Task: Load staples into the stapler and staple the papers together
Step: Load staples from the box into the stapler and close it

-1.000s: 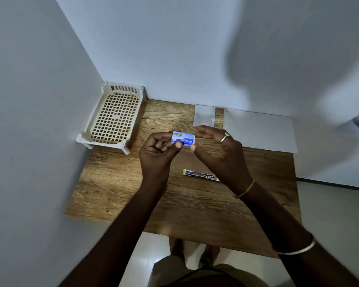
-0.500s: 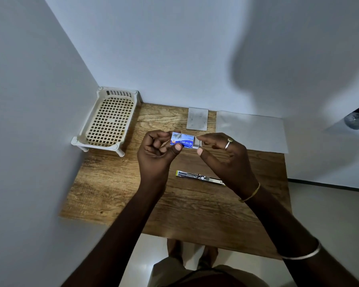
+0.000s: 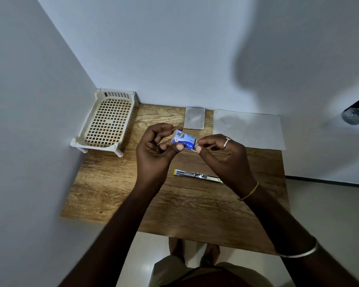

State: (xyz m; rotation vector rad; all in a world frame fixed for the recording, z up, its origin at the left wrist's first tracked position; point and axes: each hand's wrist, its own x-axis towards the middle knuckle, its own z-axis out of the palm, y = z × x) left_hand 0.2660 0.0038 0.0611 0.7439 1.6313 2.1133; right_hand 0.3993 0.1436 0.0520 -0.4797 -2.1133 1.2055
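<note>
A small blue staple box (image 3: 184, 140) is held above the wooden table (image 3: 116, 189). My left hand (image 3: 157, 154) grips its left end between thumb and fingers. My right hand (image 3: 223, 156) pinches the box's right end, where a pale inner part shows. Below the hands the stapler (image 3: 197, 175) lies flat on the table, swung open into one long strip with yellow ends; its right end is hidden behind my right wrist. White papers (image 3: 249, 129) lie at the back right of the table.
A cream plastic lattice tray (image 3: 108, 123) on short legs stands in the back left corner against the walls. A small grey card (image 3: 194, 117) lies near the back wall between tray and papers. The table's front edge is just ahead of my feet.
The box has tilted, its left end now higher. My right thumb and finger have closed on the box's right end, where they were only touching it before.
</note>
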